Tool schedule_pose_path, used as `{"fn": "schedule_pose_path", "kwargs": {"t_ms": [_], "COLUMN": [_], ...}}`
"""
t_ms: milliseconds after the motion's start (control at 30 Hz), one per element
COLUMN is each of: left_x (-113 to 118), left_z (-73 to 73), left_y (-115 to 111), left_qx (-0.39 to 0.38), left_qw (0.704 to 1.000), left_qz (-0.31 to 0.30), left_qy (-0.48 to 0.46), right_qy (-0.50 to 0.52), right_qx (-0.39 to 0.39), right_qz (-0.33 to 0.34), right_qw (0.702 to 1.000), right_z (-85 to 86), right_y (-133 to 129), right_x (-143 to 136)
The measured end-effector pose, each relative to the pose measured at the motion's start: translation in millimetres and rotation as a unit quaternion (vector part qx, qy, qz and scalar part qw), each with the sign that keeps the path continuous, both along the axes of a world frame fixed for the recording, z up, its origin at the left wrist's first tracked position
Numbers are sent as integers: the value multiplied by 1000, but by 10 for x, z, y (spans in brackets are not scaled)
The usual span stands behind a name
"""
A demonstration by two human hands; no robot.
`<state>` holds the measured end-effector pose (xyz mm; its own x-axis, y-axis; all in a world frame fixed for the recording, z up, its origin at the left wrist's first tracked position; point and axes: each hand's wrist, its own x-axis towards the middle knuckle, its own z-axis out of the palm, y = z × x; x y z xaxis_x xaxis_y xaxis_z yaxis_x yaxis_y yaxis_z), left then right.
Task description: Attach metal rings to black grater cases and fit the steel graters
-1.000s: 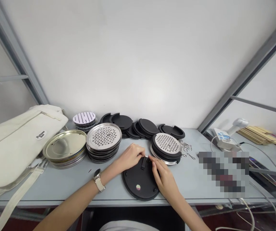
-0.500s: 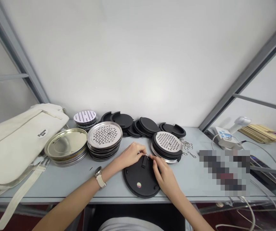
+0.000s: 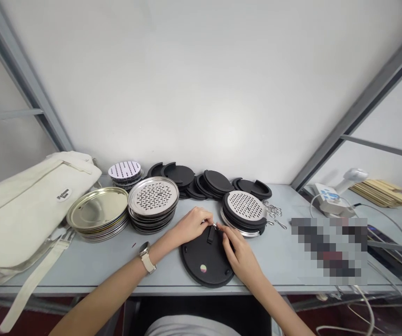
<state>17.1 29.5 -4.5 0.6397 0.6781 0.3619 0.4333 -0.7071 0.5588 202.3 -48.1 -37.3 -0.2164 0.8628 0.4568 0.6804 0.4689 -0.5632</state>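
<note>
A round black disc (image 3: 206,259) with a small round sticker lies at the table's front edge. At its far rim, my left hand (image 3: 195,224) pinches a small metal clip (image 3: 215,226) beside a short black strap. From the other side my right hand (image 3: 235,248) has its fingertips closed on the same clip, its palm over the disc's right edge. Just beyond the right hand sits a perforated metal plate (image 3: 246,206) on black and silver discs. More metal clips (image 3: 273,211) lie to the right of that stack.
Left of my hands stand stacked grater plates (image 3: 153,197) and shiny lids (image 3: 97,207), with a cream bag (image 3: 29,205) farther left. Black discs (image 3: 216,181) line the wall. At the right are a white device (image 3: 328,198), cables and a blurred patch.
The view has shifted very slightly. Both hands keep nearly the same place at the disc's far rim, and the clip between their fingertips looks slightly turned.
</note>
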Motion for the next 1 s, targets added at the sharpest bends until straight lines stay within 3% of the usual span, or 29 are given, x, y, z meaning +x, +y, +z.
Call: {"fn": "schedule_pose_path", "kwargs": {"t_ms": [1000], "left_x": [-8], "left_z": [-20], "left_y": [45], "left_qx": [-20], "left_qw": [1000], "left_qz": [4], "left_qy": [-9], "right_qy": [10], "right_qx": [-22], "right_qz": [12], "right_qw": [1000], "right_z": [-14], "right_y": [34], "right_x": [30]}}
